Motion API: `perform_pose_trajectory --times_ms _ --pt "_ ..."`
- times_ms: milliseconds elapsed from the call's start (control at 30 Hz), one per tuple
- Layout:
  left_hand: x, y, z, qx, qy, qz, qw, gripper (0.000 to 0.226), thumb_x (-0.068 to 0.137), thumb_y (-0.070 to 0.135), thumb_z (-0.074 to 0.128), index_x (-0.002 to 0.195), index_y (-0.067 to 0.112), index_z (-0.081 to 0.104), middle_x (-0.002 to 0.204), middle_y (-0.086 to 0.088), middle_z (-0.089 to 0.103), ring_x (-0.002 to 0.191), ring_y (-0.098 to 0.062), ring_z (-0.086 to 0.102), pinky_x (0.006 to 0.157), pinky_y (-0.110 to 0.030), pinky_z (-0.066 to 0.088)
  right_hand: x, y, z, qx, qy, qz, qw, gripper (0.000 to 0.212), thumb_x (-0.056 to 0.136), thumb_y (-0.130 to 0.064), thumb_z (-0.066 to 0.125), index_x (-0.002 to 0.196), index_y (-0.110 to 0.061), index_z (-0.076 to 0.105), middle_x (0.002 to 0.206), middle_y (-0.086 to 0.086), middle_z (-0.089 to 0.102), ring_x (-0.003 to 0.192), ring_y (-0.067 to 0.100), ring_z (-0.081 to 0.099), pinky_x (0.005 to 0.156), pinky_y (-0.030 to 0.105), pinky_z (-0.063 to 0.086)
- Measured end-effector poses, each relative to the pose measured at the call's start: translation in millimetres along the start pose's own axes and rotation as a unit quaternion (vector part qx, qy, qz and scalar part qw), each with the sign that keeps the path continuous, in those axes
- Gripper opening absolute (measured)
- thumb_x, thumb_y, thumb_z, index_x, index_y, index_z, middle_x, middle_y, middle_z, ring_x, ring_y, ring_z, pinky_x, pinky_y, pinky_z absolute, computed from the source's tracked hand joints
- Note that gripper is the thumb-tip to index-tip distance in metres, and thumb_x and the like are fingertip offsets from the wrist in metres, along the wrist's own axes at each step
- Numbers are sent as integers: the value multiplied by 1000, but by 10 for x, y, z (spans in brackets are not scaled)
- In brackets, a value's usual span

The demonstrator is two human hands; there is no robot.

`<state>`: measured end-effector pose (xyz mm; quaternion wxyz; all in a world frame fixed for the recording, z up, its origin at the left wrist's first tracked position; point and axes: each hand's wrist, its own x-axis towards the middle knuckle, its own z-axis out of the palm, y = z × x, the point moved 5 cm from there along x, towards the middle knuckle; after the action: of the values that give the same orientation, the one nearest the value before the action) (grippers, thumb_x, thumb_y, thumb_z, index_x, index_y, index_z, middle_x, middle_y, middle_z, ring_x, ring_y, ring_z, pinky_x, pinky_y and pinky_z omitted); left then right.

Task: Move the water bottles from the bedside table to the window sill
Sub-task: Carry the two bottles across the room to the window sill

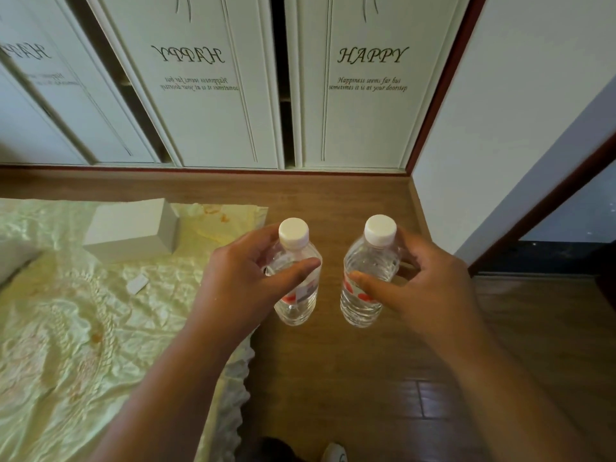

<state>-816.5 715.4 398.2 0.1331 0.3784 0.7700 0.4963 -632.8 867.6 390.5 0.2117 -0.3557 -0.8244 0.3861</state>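
Gripping is seen on both sides: the left bottle (295, 278) is clasped by the left hand (246, 285), the right bottle (368, 278) by the right hand (430, 288), fingers curled round each. Both bottles are held upright, capped, side by side but apart, above the wooden floor (333, 361), beside the bed (83, 328).

We reach both bare forearms forward and down from the lower edge of the view. Our left hand (246, 281) curls round a bottle (295, 281), thumb across its front, fingers wrapped behind. Our right hand (423, 288) does the same with a second bottle (366, 278), thumb on the near side. The two hands sit level, near each other but apart.
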Motion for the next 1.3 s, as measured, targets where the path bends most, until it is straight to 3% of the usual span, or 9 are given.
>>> perform_pose_trajectory --times_ms 367,567,700,867,1000,1100,1200,1300 --pt "1058 -448 27 0 -28 0 1000 62 65 61 78 121 34 68 104 22 72 98 -1 69 86 -39 59 914 63 331 -20 14 42 999 76 69 -56 80 137 -37 53 116 -25 59 99 -1 59 75 7 43" --pt "1856 -702 -177 17 -56 12 998 62 65 61 77 120 35 69 102 25 71 95 7 66 82 -28 59 1592 -143 624 -35 37 62 997 80 64 -64 74 137 -37 54 125 -20 64 104 4 61 84 22 51" --pt "2336 -837 -310 20 -72 21 997 66 65 63 74 124 34 67 108 23 71 99 4 66 84 -32 59 1999 -284 811 -24 43 75 996 76 67 -61 76 135 -37 55 121 -25 62 103 2 62 81 17 49" --pt "2762 -945 -409 20 -87 33 995 66 66 61 76 126 35 66 112 22 70 101 3 67 87 -32 59 2378 -396 975 -16 57 74 996 58 69 -55 80 120 -44 55 106 -34 58 89 -10 61 72 6 44" --pt "3016 -988 -440 13 -80 30 996 67 65 60 76 126 33 66 111 22 70 101 2 67 88 -32 59 2633 -434 1027 -9 60 65 996 60 67 -58 77 121 -42 56 108 -34 60 90 -7 63 73 7 46" --pt "3206 -1026 -379 3 -85 22 996 69 65 61 75 126 31 67 112 21 70 102 1 67 89 -35 59 2859 -406 1033 -11 65 55 996 63 65 -61 74 122 -43 56 105 -39 57 88 -11 62 63 2 44" --pt "3401 -1047 -269 14 -89 17 996 70 65 63 74 127 30 66 113 20 71 102 1 67 90 -36 59 3095 -292 1015 -11 57 57 997 71 64 -62 74 129 -37 58 115 -28 63 95 -4 64 73 8 47" --pt "3669 -1028 -136 30 -81 9 996 70 64 63 72 126 30 67 114 19 71 103 -1 67 89 -36 59 3385 -138 959 -10 43 57 997 73 63 -63 73 129 -36 58 117 -26 64 94 -3 64 72 7 46"
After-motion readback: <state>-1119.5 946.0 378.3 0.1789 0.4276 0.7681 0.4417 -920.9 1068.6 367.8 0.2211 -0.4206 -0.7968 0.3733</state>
